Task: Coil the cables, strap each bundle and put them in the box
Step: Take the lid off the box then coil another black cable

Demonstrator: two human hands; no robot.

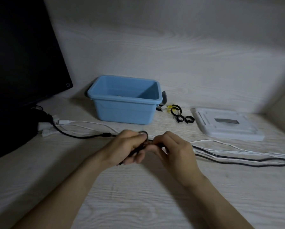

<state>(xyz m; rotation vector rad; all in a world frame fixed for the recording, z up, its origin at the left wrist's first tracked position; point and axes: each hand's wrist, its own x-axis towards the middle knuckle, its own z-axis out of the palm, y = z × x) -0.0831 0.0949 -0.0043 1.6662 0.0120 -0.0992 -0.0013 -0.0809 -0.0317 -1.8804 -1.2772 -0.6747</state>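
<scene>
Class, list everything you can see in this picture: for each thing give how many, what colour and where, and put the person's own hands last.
box: one, light blue, open, at the back middle of the desk.
lid: one, white, flat on the desk right of the box.
straps: a few, black loops, between box and lid.
black cable: one, trailing right from the hands and left toward the monitor.
white cables: count unclear, lying along the black cable.
monitor: one, black, far left.
desk: one, pale wood grain.
left hand: gripping a loop of the black cable.
right hand: pinching the black cable beside the left hand.
</scene>
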